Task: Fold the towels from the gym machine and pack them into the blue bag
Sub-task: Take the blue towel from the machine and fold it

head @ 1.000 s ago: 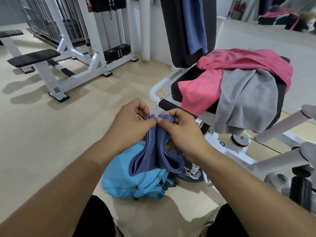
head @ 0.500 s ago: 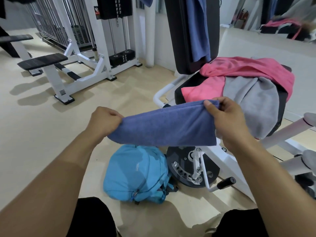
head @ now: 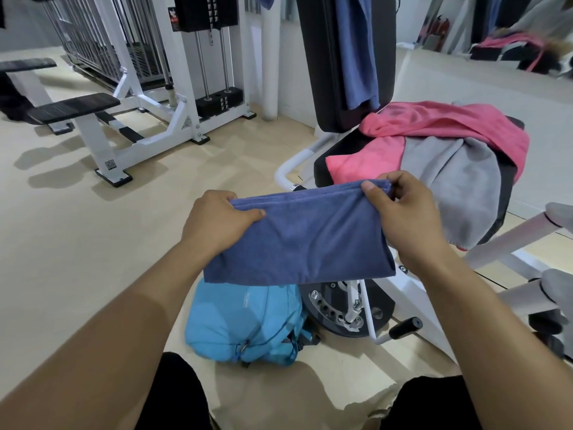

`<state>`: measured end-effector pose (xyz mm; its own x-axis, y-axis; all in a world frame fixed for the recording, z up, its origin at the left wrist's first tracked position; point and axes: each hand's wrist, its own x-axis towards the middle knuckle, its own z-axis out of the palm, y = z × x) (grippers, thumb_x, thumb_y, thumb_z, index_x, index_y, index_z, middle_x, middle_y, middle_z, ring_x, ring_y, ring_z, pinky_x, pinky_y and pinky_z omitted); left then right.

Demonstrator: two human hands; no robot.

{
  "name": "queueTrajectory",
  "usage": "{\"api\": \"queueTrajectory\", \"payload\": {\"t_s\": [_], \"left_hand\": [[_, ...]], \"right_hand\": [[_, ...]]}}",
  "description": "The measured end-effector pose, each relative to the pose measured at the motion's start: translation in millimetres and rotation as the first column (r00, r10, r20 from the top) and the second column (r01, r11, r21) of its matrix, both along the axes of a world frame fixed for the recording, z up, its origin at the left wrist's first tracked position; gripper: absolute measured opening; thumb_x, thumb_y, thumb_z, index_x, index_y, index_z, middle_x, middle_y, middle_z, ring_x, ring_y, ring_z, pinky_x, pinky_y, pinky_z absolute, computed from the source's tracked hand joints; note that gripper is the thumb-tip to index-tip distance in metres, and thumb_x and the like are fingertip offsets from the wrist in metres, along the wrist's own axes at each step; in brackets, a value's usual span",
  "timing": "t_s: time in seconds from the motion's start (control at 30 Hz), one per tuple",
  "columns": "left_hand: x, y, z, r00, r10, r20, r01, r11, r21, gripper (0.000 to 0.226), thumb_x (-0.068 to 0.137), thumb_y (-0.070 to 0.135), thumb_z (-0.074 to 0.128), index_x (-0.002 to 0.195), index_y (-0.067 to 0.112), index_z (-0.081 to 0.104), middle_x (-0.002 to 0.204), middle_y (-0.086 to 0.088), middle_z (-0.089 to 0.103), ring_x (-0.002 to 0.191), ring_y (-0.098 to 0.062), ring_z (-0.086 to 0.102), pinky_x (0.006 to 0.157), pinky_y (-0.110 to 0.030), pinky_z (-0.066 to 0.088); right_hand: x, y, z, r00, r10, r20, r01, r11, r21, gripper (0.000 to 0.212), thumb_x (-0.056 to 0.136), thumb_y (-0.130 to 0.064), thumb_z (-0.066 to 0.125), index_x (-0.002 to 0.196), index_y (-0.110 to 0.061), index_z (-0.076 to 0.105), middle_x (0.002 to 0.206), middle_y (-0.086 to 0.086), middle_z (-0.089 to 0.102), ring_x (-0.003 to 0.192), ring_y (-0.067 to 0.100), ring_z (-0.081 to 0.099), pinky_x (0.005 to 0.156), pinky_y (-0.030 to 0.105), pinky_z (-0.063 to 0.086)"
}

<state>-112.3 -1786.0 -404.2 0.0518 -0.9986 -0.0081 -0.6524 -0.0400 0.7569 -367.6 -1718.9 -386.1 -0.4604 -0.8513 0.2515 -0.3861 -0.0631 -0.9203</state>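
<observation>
A folded blue towel (head: 300,243) hangs stretched between my hands above the floor. My left hand (head: 217,223) grips its left top corner and my right hand (head: 403,215) pinches its right top corner. Directly below lies the blue bag (head: 242,321) on the floor, its zip side towards me. On the gym machine's black seat (head: 341,150) lie a pink towel (head: 434,125) and a grey towel (head: 455,181). Another blue towel (head: 359,51) hangs over the upright backrest.
The machine's round adjustment plate (head: 338,308) and a black-handled lever (head: 403,327) sit just right of the bag. White padded arms (head: 527,231) stick out at the right. A weight bench (head: 74,108) and a cable stack (head: 210,57) stand at the back left.
One second ago my hands held the towel's ends pinched together. They have since moved apart, spreading the folded towel out flat between them, and it now hangs lower over the bag.
</observation>
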Motion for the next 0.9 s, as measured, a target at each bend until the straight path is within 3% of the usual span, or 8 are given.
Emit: {"api": "queueTrajectory", "payload": {"t_s": [0.13, 0.33, 0.53, 0.63, 0.7, 0.8, 0.9], "left_hand": [[-3, 0, -5, 1.000, 0.007, -0.014, -0.007, 1.000, 0.025, 0.041, 0.074, 0.027, 0.075, 0.059, 0.018, 0.038, 0.059, -0.002, 0.043, 0.060, -0.022, 0.040, 0.055, -0.030, 0.034], [-7, 9, 1, 0.962, -0.076, -0.262, 0.107, 0.989, 0.106, 0.025, 0.077, 0.017, 0.083, 0.078, 0.013, 0.058, 0.075, -0.003, 0.060, 0.065, -0.016, 0.052, 0.055, -0.024, 0.040], [-20, 27, 10, 0.813, -0.071, -0.578, 0.213, 0.960, 0.182, 0.030, 0.075, -0.001, 0.084, 0.097, 0.008, 0.066, 0.082, -0.009, 0.072, 0.061, -0.016, 0.063, 0.051, -0.018, 0.050], [-28, 34, 12, 0.744, -0.080, -0.663, 0.257, 0.951, 0.173, 0.031, 0.079, -0.011, 0.074, 0.104, 0.007, 0.066, 0.089, -0.014, 0.077, 0.066, -0.022, 0.062, 0.054, -0.020, 0.050], [-30, 36, 13, 0.711, -0.073, -0.700, 0.275, 0.944, 0.181, 0.031, 0.081, -0.011, 0.070, 0.107, 0.006, 0.066, 0.097, -0.019, 0.077, 0.071, -0.025, 0.060, 0.060, -0.024, 0.050], [-26, 34, 15, 0.684, -0.047, -0.728, 0.267, 0.945, 0.190, 0.029, 0.081, -0.009, 0.073, 0.106, 0.007, 0.068, 0.092, -0.021, 0.076, 0.082, -0.032, 0.062, 0.082, -0.041, 0.053], [-19, 32, 19, 0.696, -0.079, -0.714, 0.283, 0.944, 0.172, 0.025, 0.084, -0.007, 0.071, 0.103, 0.007, 0.069, 0.088, -0.018, 0.076, 0.076, -0.029, 0.067, 0.076, -0.035, 0.056]], "right_hand": [[13, 4, -1, 0.997, 0.072, 0.017, -0.072, 0.997, -0.012, 0.015, 0.092, -0.027, 0.072, 0.087, -0.017, 0.062, 0.078, -0.003, 0.060, 0.072, 0.010, 0.052, 0.072, 0.031, 0.046], [32, 7, -8, 0.992, 0.122, -0.011, -0.122, 0.991, 0.047, 0.013, 0.089, -0.026, 0.073, 0.087, -0.018, 0.063, 0.081, 0.001, 0.068, 0.072, 0.010, 0.058, 0.074, 0.037, 0.052], [63, 14, -21, 0.985, 0.173, 0.004, -0.173, 0.981, 0.091, 0.015, 0.089, -0.029, 0.072, 0.098, -0.030, 0.060, 0.085, -0.003, 0.068, 0.070, 0.017, 0.066, 0.065, 0.042, 0.057], [77, 19, -23, 0.966, 0.251, 0.063, -0.257, 0.958, 0.126, 0.020, 0.091, -0.030, 0.071, 0.107, -0.031, 0.059, 0.093, 0.002, 0.068, 0.074, 0.023, 0.072, 0.065, 0.048, 0.062], [82, 22, -17, 0.939, 0.295, 0.179, -0.317, 0.942, 0.108, 0.018, 0.094, -0.023, 0.070, 0.109, -0.024, 0.061, 0.096, 0.008, 0.068, 0.073, 0.023, 0.075, 0.060, 0.044, 0.064], [80, 25, -5, 0.890, 0.371, 0.267, -0.409, 0.907, 0.102, 0.018, 0.094, -0.016, 0.070, 0.110, -0.017, 0.061, 0.094, 0.006, 0.068, 0.074, 0.020, 0.074, 0.063, 0.040, 0.064], [71, 26, 1, 0.842, 0.462, 0.279, -0.515, 0.842, 0.160, 0.021, 0.096, -0.005, 0.062, 0.114, -0.017, 0.061, 0.101, 0.007, 0.067, 0.084, 0.023, 0.074, 0.066, 0.043, 0.064]]}}
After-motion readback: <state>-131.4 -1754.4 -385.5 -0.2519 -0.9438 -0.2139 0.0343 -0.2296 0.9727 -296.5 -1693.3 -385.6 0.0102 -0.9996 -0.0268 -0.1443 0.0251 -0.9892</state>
